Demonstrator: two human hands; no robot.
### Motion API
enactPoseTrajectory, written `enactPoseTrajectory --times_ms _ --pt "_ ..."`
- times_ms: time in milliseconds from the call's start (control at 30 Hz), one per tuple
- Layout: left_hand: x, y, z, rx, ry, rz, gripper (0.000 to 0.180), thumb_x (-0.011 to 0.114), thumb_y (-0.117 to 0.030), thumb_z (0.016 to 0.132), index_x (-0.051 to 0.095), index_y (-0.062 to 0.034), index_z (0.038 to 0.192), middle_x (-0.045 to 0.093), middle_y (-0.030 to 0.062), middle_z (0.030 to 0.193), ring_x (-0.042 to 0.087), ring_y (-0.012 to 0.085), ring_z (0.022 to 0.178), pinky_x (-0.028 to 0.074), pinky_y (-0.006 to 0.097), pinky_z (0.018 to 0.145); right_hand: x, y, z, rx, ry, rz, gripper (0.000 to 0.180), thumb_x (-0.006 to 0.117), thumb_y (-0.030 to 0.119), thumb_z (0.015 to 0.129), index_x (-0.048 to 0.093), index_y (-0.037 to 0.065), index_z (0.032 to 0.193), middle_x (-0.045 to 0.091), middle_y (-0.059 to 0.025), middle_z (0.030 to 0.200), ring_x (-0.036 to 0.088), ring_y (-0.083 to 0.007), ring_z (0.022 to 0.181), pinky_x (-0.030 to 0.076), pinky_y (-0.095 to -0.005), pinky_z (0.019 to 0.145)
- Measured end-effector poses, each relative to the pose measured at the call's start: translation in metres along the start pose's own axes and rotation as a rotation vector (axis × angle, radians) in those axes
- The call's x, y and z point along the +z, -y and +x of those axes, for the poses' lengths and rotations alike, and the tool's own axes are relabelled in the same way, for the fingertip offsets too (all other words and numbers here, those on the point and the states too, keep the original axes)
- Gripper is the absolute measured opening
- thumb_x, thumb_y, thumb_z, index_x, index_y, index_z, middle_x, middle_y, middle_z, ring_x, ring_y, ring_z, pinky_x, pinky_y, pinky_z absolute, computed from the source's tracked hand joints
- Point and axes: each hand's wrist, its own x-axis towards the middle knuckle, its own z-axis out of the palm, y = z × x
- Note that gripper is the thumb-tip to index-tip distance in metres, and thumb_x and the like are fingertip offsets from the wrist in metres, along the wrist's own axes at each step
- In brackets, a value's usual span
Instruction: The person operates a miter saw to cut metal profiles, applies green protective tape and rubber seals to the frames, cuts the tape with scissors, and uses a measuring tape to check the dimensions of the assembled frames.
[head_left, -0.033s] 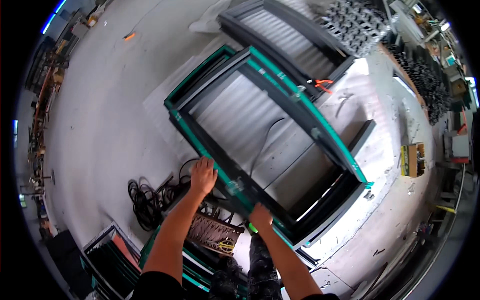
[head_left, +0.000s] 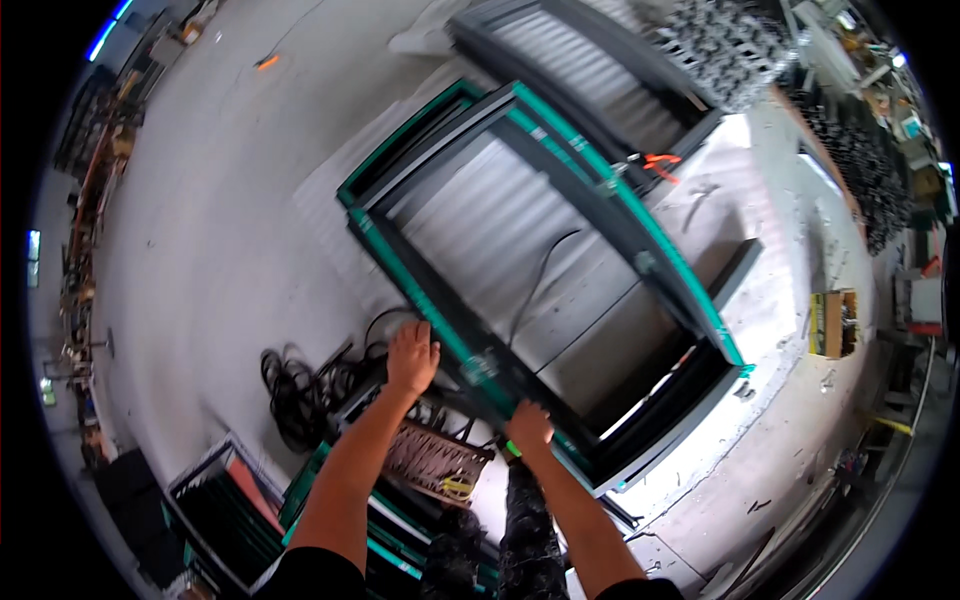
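In front of me lies a large dark grey rectangular window frame with green strips along its sides, stacked on other frames. My left hand is closed over its near left edge, fingers together and pointing away from me. Farther right along the same edge, my right hand is closed on the frame near its lower corner. A small bright green thing shows just under that hand; I cannot tell what it is. Through the frame's opening a thin dark cable is visible.
Behind lies another dark frame with an orange-handled tool. A brown slatted stool stands by my legs, beside coiled black strips. A yellow box sits right. More frames stack lower left.
The whole scene sits slightly farther right in the view. Both hands stay on the same edge of the window frame, which shows no clear movement of its own.
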Motion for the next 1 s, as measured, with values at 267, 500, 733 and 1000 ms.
enactPoseTrajectory --times_ms 267,500,733,1000 --pt "-0.001 0.057 -0.321 -0.58 0.315 -0.23 0.017 0.057 -0.012 0.087 0.058 -0.0008 0.074 0.054 0.0185 0.075 0.056 0.0387 0.072 0.046 0.051 0.064 0.001 0.014 0.006 -0.14 0.242 -0.152 0.058 0.071 0.04 0.081 0.048 0.002 0.118 0.062 -0.0214 0.111 0.063 -0.0385 0.101 0.053 -0.05 0.079" --pt "-0.005 -0.036 -0.571 -1.293 0.525 -0.505 0.031 0.05 -0.027 0.088 0.063 0.0004 0.081 0.063 0.025 0.084 0.06 0.0447 0.083 0.048 0.054 0.073 0.006 0.011 0.02 -0.241 0.333 -0.341 0.067 0.075 0.045 0.076 0.052 -0.002 0.119 0.063 -0.0238 0.111 0.062 -0.0406 0.102 0.051 -0.0492 0.084" --pt "-0.013 -0.138 -0.624 -1.596 0.465 -0.756 0.032 0.051 -0.03 0.086 0.068 -0.0045 0.096 0.066 0.0225 0.093 0.062 0.0425 0.089 0.049 0.05 0.078 0.011 -0.017 0.044 -0.328 0.292 -0.381 0.07 0.078 0.048 0.072 0.055 -0.004 0.113 0.062 -0.0273 0.109 0.061 -0.044 0.101 0.05 -0.0483 0.085" --pt "0.042 -0.191 -0.636 -1.802 0.331 -0.987 0.029 0.055 -0.03 0.087 0.067 -0.005 0.094 0.067 0.0192 0.092 0.063 0.0395 0.091 0.049 0.045 0.079 -0.013 0.001 0.013 -0.48 0.313 -0.309 0.055 0.077 0.038 0.074 0.06 0.0 0.109 0.066 -0.0239 0.1 0.062 -0.042 0.097 0.049 -0.0465 0.083"
